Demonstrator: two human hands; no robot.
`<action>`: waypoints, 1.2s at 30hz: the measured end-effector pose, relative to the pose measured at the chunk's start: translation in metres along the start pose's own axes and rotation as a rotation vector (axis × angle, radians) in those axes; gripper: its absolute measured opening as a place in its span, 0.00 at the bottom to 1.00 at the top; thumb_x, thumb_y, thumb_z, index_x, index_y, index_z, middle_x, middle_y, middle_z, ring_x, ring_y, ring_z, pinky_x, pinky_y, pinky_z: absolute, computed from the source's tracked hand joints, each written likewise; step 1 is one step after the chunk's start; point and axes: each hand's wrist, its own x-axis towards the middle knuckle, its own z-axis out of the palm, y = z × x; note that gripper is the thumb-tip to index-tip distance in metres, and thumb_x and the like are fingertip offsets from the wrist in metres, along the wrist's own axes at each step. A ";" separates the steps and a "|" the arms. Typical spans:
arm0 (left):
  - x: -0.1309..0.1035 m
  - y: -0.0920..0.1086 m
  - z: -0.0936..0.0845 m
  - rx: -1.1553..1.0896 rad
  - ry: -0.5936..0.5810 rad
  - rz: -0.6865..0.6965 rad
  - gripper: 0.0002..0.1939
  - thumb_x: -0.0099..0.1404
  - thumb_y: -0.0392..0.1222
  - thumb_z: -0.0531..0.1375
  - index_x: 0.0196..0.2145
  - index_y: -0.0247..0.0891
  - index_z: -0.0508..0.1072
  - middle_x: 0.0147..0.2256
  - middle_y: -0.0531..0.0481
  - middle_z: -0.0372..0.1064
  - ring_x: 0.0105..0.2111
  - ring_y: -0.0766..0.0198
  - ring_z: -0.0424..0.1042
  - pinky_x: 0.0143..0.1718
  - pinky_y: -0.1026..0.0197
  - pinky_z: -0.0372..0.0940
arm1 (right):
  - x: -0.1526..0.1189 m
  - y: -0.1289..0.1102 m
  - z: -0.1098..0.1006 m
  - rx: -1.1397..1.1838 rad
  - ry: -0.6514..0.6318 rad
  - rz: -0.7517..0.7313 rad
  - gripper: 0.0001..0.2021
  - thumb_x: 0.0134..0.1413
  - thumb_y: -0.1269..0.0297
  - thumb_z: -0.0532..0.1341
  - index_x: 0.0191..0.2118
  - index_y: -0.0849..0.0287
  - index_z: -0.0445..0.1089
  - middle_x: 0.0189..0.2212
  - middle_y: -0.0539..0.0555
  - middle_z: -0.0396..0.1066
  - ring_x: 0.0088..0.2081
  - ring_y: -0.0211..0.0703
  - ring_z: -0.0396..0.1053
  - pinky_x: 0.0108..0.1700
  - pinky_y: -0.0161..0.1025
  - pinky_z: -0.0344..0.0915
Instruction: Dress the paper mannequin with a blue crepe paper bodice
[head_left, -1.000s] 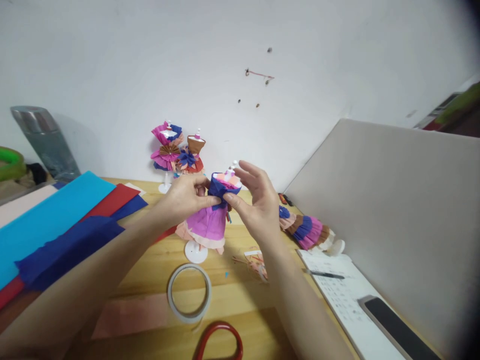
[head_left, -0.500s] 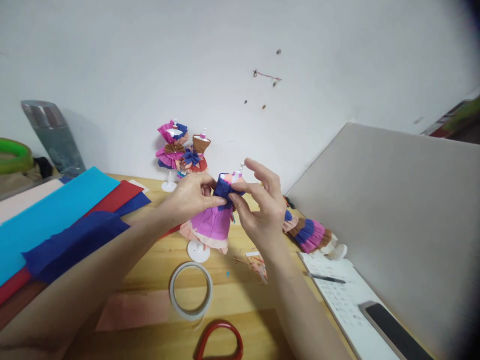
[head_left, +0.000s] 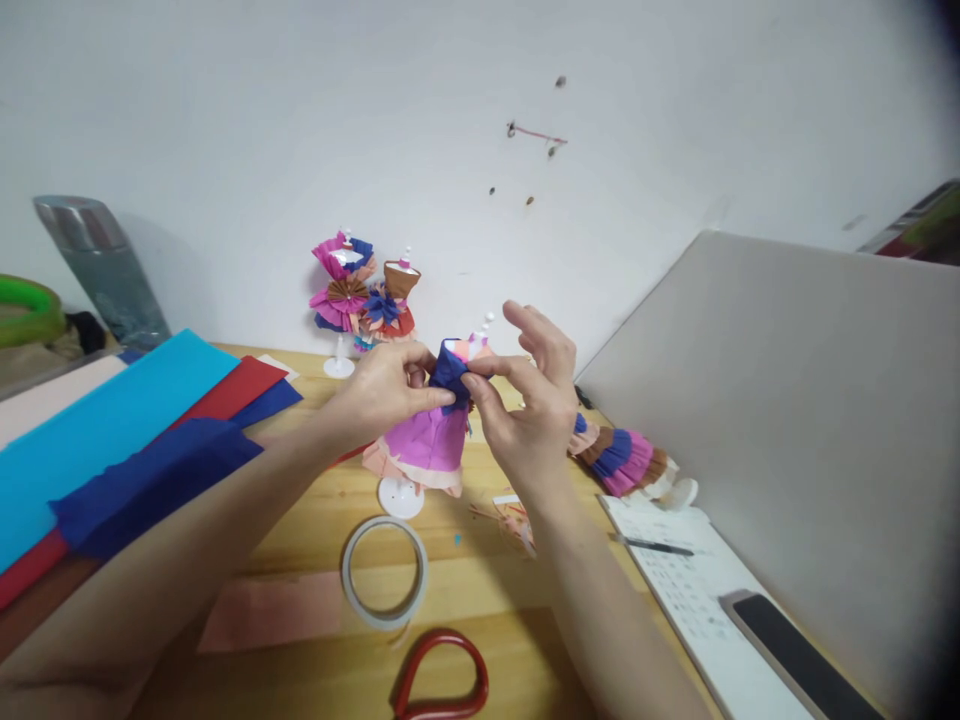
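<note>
A small dress form [head_left: 424, 440] on a white round base tilts in front of me, in a purple crepe-paper skirt with a peach hem. Dark blue crepe paper [head_left: 450, 373] wraps its upper body. My left hand [head_left: 394, 380] holds the blue paper at its left side, thumb in front and fingers partly hidden behind. With thumb and index finger, my right hand [head_left: 529, 390] pinches the paper's right edge; its other fingers are lifted. Below the base lie a roll of tape [head_left: 385, 572], a peach paper strip [head_left: 271, 612] and a red scissor handle [head_left: 442, 675].
Two dressed forms [head_left: 343, 285] stand by the wall. Another dressed form [head_left: 622, 460] lies at the right, near a notebook [head_left: 660, 580], a pen [head_left: 660, 547] and a phone [head_left: 802, 650]. Coloured paper sheets [head_left: 127, 410] and a bottle [head_left: 101, 270] are at the left. Paper scraps [head_left: 514, 525] lie mid-table.
My right hand has shifted slightly right, its raised fingers lifting higher, while still pinching the blue paper. My left hand keeps its hold. The view has moved slightly.
</note>
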 end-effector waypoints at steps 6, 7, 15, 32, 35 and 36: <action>0.001 0.000 0.000 0.005 -0.001 0.025 0.09 0.51 0.40 0.65 0.30 0.34 0.73 0.24 0.56 0.60 0.26 0.68 0.58 0.26 0.64 0.53 | 0.000 0.001 0.001 -0.045 0.005 -0.003 0.02 0.57 0.66 0.62 0.35 0.54 0.72 0.59 0.57 0.64 0.63 0.59 0.58 0.57 0.60 0.64; 0.001 0.000 0.000 0.000 -0.003 0.026 0.08 0.51 0.40 0.65 0.30 0.34 0.73 0.25 0.55 0.61 0.26 0.67 0.59 0.26 0.64 0.53 | 0.000 0.001 0.001 -0.041 0.006 -0.001 0.02 0.57 0.67 0.62 0.34 0.55 0.72 0.58 0.57 0.65 0.63 0.58 0.58 0.57 0.60 0.65; 0.001 0.001 0.002 -0.076 -0.010 0.008 0.08 0.49 0.38 0.65 0.29 0.34 0.73 0.23 0.57 0.60 0.25 0.68 0.57 0.26 0.64 0.53 | 0.000 0.001 0.001 0.017 0.004 0.056 0.02 0.54 0.67 0.63 0.31 0.56 0.70 0.59 0.58 0.64 0.65 0.60 0.54 0.58 0.62 0.62; 0.002 0.001 0.004 -0.228 -0.048 -0.042 0.11 0.48 0.36 0.66 0.31 0.33 0.73 0.25 0.56 0.64 0.27 0.67 0.63 0.30 0.63 0.59 | -0.002 0.011 0.021 0.739 -0.003 0.567 0.34 0.47 0.57 0.70 0.58 0.48 0.57 0.43 0.54 0.74 0.48 0.50 0.73 0.47 0.48 0.73; 0.002 0.001 0.004 -0.293 -0.062 -0.048 0.13 0.47 0.37 0.66 0.33 0.33 0.72 0.28 0.54 0.67 0.29 0.65 0.66 0.33 0.61 0.62 | 0.000 0.011 0.020 0.750 -0.020 0.590 0.32 0.47 0.55 0.70 0.57 0.49 0.59 0.41 0.53 0.74 0.46 0.49 0.74 0.47 0.48 0.73; 0.003 0.000 0.005 -0.304 -0.065 -0.052 0.14 0.47 0.37 0.66 0.33 0.33 0.72 0.29 0.53 0.68 0.30 0.65 0.67 0.34 0.61 0.63 | 0.000 0.011 0.019 0.744 -0.029 0.578 0.32 0.47 0.53 0.69 0.57 0.49 0.60 0.43 0.54 0.74 0.47 0.49 0.73 0.47 0.48 0.73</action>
